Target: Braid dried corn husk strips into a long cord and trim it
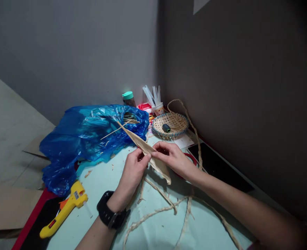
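Note:
A long, pale dried leaf strip (143,146) runs diagonally from the blue bag down between both hands. My left hand (132,172), with a black watch on its wrist, pinches the strip from the left. My right hand (172,158) pinches the same strip from the right, fingertips nearly touching the left ones. Below the hands, braided straw cord (153,213) trails across the pale green table top (101,194).
A crumpled blue plastic bag (88,135) lies at the left. A yellow glue gun (65,208) rests near the table's left edge. Behind are a woven basket (170,124) holding a dark spool, a cup of white sticks (155,100), a teal-capped bottle (128,98) and a dark tablet (215,163).

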Available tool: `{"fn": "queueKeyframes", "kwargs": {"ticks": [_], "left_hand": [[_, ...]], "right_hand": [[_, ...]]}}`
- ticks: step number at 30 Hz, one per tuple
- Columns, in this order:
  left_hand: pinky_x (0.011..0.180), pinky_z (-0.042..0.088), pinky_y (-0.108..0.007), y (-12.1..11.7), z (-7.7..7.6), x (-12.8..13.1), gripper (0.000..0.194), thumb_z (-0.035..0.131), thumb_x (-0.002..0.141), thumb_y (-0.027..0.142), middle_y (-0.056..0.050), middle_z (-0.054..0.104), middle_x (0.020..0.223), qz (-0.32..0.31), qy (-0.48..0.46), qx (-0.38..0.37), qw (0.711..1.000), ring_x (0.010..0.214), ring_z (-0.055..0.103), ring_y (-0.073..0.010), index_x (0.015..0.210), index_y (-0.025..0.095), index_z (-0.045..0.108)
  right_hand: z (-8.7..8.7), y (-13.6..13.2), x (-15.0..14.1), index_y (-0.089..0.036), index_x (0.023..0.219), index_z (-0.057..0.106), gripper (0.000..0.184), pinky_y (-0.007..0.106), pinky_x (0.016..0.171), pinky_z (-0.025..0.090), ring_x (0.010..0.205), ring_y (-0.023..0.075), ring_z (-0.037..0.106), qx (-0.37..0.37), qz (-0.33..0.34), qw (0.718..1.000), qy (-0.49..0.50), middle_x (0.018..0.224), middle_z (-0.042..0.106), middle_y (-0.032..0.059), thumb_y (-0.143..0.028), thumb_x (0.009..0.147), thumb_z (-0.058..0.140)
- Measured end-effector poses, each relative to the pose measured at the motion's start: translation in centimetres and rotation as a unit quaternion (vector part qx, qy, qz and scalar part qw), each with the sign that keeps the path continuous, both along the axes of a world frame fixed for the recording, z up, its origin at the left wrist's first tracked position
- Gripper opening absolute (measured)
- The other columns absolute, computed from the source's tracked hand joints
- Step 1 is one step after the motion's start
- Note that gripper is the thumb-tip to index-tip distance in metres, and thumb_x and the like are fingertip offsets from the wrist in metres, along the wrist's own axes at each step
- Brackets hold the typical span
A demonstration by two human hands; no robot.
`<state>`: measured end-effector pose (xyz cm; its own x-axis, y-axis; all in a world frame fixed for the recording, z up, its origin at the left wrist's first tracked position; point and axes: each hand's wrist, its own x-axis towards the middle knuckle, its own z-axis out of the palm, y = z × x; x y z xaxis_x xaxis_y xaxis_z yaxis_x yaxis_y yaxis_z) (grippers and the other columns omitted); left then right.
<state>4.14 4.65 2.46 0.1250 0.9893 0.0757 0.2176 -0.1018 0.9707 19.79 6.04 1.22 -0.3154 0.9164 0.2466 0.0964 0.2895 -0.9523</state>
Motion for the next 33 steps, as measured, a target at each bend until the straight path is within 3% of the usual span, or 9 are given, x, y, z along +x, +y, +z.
{"fn": "queueKeyframes", "kwargs": {"ticks": [3,7,13,19,28,33], "left_hand": [[0.060,0.037,-0.024,0.1,-0.1,0.0,0.014,0.060,0.076,0.028,0.003,0.052,0.059,0.000,-0.002,0.002,1.000,0.062,0.049,-0.0139,0.068,0.017,0.058],[0.064,0.041,-0.026,0.0,0.0,0.1,0.016,0.061,0.073,0.029,-0.002,0.063,0.076,0.001,0.003,0.002,1.000,0.070,0.053,-0.0162,0.081,0.015,0.063],[0.068,0.043,-0.029,-0.1,0.0,0.0,0.015,0.057,0.076,0.030,-0.002,0.061,0.075,0.005,0.076,0.015,0.997,0.075,0.057,-0.0199,0.079,0.015,0.059],[0.067,0.043,-0.028,0.1,-0.7,-0.1,0.015,0.059,0.075,0.029,-0.003,0.063,0.076,0.027,0.090,0.017,0.995,0.072,0.055,-0.0186,0.078,0.015,0.061],[0.058,0.036,-0.022,0.1,0.3,-0.3,0.019,0.068,0.071,0.030,0.002,0.058,0.066,0.024,-0.033,-0.009,0.999,0.062,0.049,-0.0125,0.081,0.013,0.065],[0.055,0.035,-0.021,0.6,0.0,-0.5,0.017,0.073,0.067,0.027,0.002,0.059,0.064,0.030,-0.113,-0.049,0.992,0.057,0.047,-0.0093,0.074,0.013,0.066]], "right_hand": [[0.2,0.0,-0.1,-0.017,0.075,0.059,0.012,0.024,0.066,0.038,0.070,0.0145,0.051,-0.018,-0.002,1.000,0.010,0.072,0.057,-0.0009,-0.028,0.080,0.058],[0.5,-0.2,-0.2,-0.017,0.072,0.059,0.010,0.024,0.064,0.037,0.069,0.0139,0.050,-0.065,0.006,0.997,0.036,0.071,0.056,-0.0014,-0.026,0.075,0.061],[0.2,-0.3,-0.2,-0.016,0.072,0.057,0.005,0.023,0.061,0.035,0.067,0.0126,0.047,-0.122,0.032,0.990,0.064,0.071,0.053,-0.0016,-0.022,0.072,0.057],[-0.7,-0.2,-0.5,-0.016,0.075,0.058,0.011,0.023,0.063,0.036,0.070,0.0134,0.047,-0.074,0.024,0.996,0.032,0.073,0.054,-0.0010,-0.027,0.077,0.057],[0.4,-0.2,-0.2,-0.017,0.075,0.054,0.015,0.025,0.066,0.034,0.072,0.0133,0.046,-0.073,0.031,0.994,0.081,0.074,0.051,-0.0016,-0.031,0.081,0.058],[0.7,-0.3,-0.2,-0.016,0.071,0.051,0.023,0.025,0.065,0.035,0.065,0.0115,0.046,-0.190,0.101,0.951,0.222,0.070,0.050,-0.0015,-0.035,0.079,0.062]]}}
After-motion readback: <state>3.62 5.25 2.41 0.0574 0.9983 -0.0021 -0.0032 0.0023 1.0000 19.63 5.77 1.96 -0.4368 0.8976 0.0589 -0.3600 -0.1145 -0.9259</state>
